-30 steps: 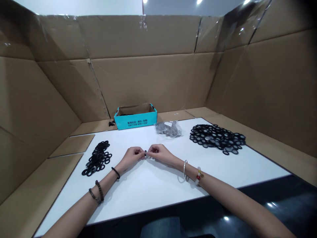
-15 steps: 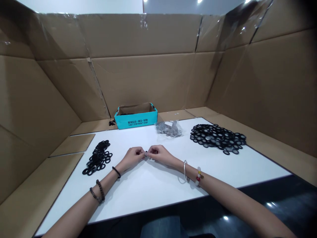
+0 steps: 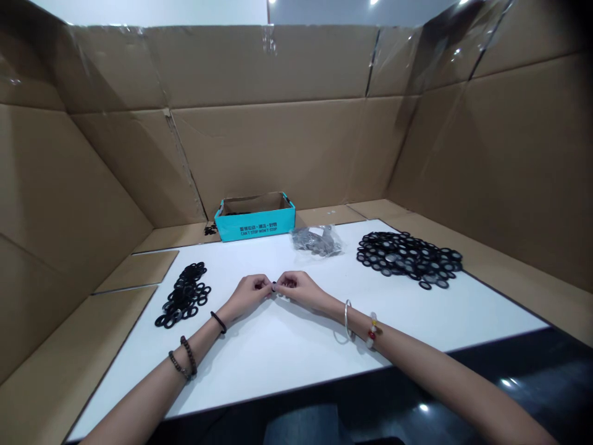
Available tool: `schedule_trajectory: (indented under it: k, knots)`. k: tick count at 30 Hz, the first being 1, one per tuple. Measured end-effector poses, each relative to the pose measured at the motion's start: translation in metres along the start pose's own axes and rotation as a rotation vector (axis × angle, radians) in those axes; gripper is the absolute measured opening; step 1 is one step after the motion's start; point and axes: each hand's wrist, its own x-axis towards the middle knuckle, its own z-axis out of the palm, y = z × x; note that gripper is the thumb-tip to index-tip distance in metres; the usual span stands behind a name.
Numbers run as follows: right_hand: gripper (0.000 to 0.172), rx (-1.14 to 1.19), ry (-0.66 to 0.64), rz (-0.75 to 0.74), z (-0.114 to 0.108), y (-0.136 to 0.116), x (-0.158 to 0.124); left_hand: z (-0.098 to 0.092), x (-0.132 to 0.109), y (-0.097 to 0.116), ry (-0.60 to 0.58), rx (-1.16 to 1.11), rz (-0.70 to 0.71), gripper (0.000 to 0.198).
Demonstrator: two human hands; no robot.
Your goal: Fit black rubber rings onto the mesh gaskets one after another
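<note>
Above the middle of the white table (image 3: 259, 358), my left hand (image 3: 250, 293) and my right hand (image 3: 299, 288) meet fingertip to fingertip. Both are closed in a pinch on one small black ring (image 3: 273, 287), mostly covered by the fingers. To the left of my left hand lies a loose pile of black rings (image 3: 184, 295). On the far right spreads a larger heap of black rings with greyish centres (image 3: 407, 258). A clear plastic bag (image 3: 317, 241) of grey discs rests beyond my right hand.
An open turquoise box (image 3: 254, 226) with dark pieces inside stands at the table's back edge. A few black pieces (image 3: 210, 229) lie left of it on cardboard. Tall cardboard walls (image 3: 278, 148) enclose the back and both sides.
My fingers have shifted slightly around the small black ring, which shows at a slightly different angle. Both hands stay in the same place.
</note>
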Motion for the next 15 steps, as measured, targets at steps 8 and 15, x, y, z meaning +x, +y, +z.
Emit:
schedule_trajectory:
  k: [8, 15]
  knots:
    - [0.028, -0.001, -0.011, -0.007, -0.0002, -0.0004, -0.0005, 0.0005, 0.0004, -0.0003, -0.003, 0.009, 0.013, 0.02]
    - [0.027, 0.006, -0.011, 0.017, 0.0004, -0.0038, -0.0012, 0.0002, 0.0009, -0.0014, -0.004, 0.014, 0.019, 0.018]
